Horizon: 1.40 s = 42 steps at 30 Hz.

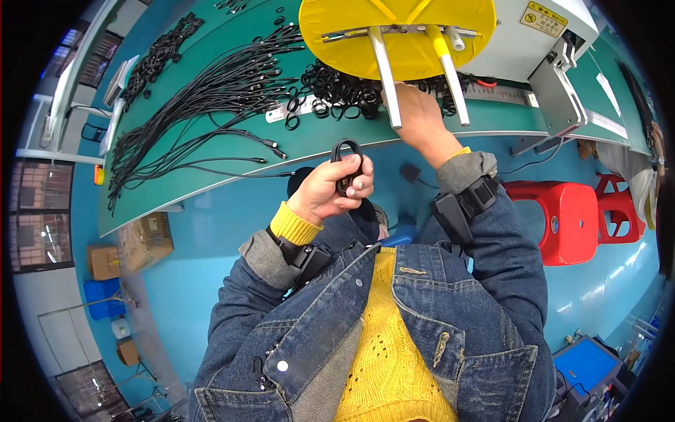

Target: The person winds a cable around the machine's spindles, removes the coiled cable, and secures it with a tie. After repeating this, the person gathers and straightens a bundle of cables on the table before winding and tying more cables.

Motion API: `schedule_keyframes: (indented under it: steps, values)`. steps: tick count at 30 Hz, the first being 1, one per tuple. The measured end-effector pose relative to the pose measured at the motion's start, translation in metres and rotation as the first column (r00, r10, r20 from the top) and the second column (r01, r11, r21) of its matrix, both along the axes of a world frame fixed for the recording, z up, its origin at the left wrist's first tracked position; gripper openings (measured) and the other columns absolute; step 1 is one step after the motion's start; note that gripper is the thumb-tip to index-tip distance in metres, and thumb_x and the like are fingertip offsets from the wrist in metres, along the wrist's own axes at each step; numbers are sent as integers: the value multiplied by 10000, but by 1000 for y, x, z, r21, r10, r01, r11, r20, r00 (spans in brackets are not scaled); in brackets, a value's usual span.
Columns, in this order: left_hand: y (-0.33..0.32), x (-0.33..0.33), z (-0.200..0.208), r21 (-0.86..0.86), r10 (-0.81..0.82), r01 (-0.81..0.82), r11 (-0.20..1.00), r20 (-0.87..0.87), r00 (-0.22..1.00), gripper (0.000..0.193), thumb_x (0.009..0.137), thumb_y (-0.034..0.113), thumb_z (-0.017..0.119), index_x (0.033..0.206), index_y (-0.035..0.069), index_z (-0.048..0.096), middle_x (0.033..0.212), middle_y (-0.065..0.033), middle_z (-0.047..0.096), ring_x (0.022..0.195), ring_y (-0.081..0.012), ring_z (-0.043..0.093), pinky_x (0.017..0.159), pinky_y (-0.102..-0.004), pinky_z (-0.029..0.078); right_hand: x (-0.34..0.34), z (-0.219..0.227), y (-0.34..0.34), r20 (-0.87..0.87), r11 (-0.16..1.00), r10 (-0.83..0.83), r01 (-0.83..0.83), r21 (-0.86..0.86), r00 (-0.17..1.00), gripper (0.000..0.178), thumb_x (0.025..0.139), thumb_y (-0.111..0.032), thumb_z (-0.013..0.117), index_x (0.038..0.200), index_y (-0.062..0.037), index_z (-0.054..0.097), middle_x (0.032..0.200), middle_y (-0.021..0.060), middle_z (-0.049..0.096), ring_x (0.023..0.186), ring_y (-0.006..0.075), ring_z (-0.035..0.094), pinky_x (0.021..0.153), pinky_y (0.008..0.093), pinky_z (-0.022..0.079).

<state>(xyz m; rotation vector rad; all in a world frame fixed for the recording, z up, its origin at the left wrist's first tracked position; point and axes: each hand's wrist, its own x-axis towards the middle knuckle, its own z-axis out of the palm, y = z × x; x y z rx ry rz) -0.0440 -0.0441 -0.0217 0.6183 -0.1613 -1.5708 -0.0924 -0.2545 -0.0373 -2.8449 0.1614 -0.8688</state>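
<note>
My left hand is closed around a small coil of black cable, held up just off the front edge of the green worktable. From that coil a cable end seems to run left toward the cables on the table. My right hand reaches in under the yellow disc with its white posts, beside a pile of black rings. Its fingertips are hidden behind a post and among the rings, so what they touch does not show.
A bundle of straight black cables fans across the table's left half. More coiled black cables lie behind it. A steel ruler lies below a white machine. Red stools stand at right, cardboard boxes at left.
</note>
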Motion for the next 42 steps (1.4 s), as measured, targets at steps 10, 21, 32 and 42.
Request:
schedule_keyframes:
  steps: [10, 21, 32, 42]
  values:
    - [-21, -32, 24, 87, 74, -191, 978, 711, 700, 191, 891, 219, 545, 913, 31, 532, 688, -10, 490, 568, -55, 426, 407, -166, 312, -90, 32, 51, -29, -113, 229, 56, 992, 973, 139, 873, -143, 534, 804, -28, 570, 684, -31, 531, 566, 79, 456, 507, 195, 369]
    - [-20, -29, 2, 230, -139, -47, 972, 726, 674, 146, 858, 186, 595, 816, 57, 542, 647, 12, 531, 531, -51, 468, 459, -182, 372, -137, 8, 71, 258, -450, 327, -91, 889, 909, 95, 859, -106, 542, 873, -23, 586, 682, -7, 564, 566, 45, 503, 482, 186, 414]
    - [-28, -51, 13, 204, -212, -88, 975, 974, -83, 236, 716, 103, 672, 892, -8, 561, 705, -117, 601, 705, -171, 617, 624, -316, 484, -117, 50, 47, -103, 687, 355, -184, 703, 929, 423, 704, -90, 712, 1086, -65, 533, 669, 30, 582, 586, 130, 564, 510, 237, 456]
    - [-24, -55, 12, -25, 48, -277, 961, 996, 80, 418, 636, 53, 697, 1026, 26, 552, 887, -186, 620, 799, -320, 631, 675, -351, 490, -113, 5, 60, 176, -251, 316, -97, 963, 932, 278, 766, -126, 644, 974, -29, 486, 765, 52, 596, 648, 131, 573, 524, 247, 449]
